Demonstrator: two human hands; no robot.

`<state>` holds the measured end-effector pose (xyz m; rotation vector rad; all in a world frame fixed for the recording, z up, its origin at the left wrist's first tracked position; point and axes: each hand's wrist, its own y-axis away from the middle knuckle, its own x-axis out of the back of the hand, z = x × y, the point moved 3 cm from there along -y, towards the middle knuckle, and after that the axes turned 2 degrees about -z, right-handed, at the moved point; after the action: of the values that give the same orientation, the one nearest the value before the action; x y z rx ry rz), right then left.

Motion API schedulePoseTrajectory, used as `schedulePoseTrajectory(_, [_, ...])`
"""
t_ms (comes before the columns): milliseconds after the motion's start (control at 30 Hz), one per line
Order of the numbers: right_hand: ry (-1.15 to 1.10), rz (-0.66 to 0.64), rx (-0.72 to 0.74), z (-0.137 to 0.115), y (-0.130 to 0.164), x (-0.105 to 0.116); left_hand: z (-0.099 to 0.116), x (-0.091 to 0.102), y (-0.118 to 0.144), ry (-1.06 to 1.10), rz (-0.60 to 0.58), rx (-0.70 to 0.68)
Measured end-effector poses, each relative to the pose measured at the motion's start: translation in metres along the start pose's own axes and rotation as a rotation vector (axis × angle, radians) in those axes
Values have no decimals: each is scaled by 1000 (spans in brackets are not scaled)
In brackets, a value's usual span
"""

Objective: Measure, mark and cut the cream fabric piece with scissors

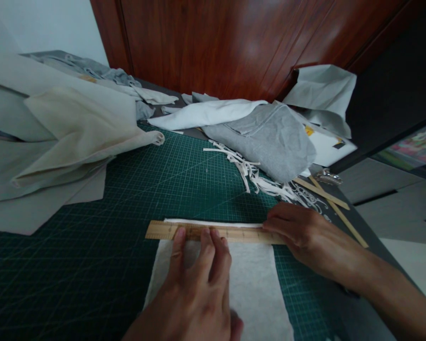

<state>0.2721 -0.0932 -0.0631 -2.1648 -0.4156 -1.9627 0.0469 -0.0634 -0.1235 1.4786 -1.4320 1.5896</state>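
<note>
Head view looks down on my two hands pressing a wooden ruler (213, 232) across the far end of a white sheet of fabric (250, 284) on the green cutting mat (92, 265). My left hand (195, 289) lies flat, fingers stretched forward and close together, their tips resting on the ruler's near edge; it grips nothing. The wrist is cut off by the bottom of the frame. My right hand (301, 232) lies on the ruler's right end, fingers pointing left along it. I cannot tell whether something thin sits under those fingers, since the hand covers that end of the ruler and the fabric's far right corner.

The white fabric runs off the bottom edge, so its near end is out of sight, and my left hand hides much of its middle. A thin strip of it shows beyond the ruler.

Past the ruler the mat is open toward its middle. On the left, folded cream cloth (78, 128) overhangs the mat's edge. Farther back on the right lies a grey garment (270, 137), with a tangle of white fabric trimmings (255, 175) spilling from under it toward my right hand. Two thin wooden sticks (326, 199) lie crossed on the dark counter (355, 222) just beyond the mat's right edge, near a small shiny object too blurred to name.
</note>
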Motion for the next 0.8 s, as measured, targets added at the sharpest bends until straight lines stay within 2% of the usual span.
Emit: schedulePoseTrajectory(800, [-61,39,-95,12,15,3,-1,-4,2,5,37,-20])
